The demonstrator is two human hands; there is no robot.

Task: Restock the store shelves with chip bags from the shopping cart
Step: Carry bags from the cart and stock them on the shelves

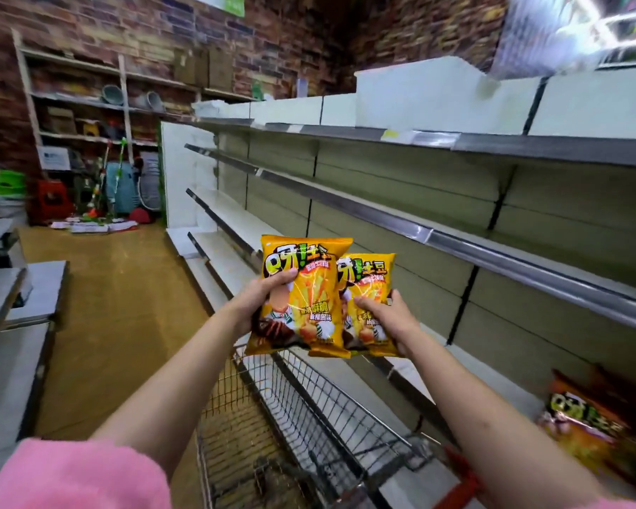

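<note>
Bare grey metal shelves [456,236] running at two o'clock; my left hand [259,301] is gripping one crinkly yellow chip bag [302,288], my right hand [393,321] pinching another [369,284], above the wire cart [309,409] — light, puffy, crushable, so I'm holding edges.

The store shelves [437,236] run along to the right of my right hand [393,321], tier above tier. On a low shelf, behind and right of that hand, lies a blurred orange chip bag [584,424].
</note>
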